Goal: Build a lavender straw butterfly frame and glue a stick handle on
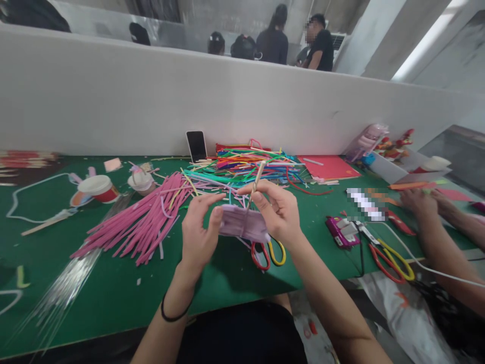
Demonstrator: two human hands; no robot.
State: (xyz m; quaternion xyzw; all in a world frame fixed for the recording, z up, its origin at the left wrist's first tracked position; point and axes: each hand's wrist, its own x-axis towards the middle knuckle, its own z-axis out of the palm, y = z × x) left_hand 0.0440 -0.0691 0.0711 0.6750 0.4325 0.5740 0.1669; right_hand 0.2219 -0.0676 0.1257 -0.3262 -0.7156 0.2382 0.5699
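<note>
A flat bundle of light purple strips hangs just above the green table, with a thin band around its middle. My left hand pinches its left end between thumb and fingers. My right hand is at the upper right of the bundle, its thumb and forefinger closed on a pale thin stick that points up, with a strand running down to the bundle. Scissors with red and yellow handles lie below the bundle, their blades hidden.
Pink stems spread over the green table at left, near paper cups. Behind lie multicoloured stems and a phone. At right are a purple device, more scissors and another person's hands.
</note>
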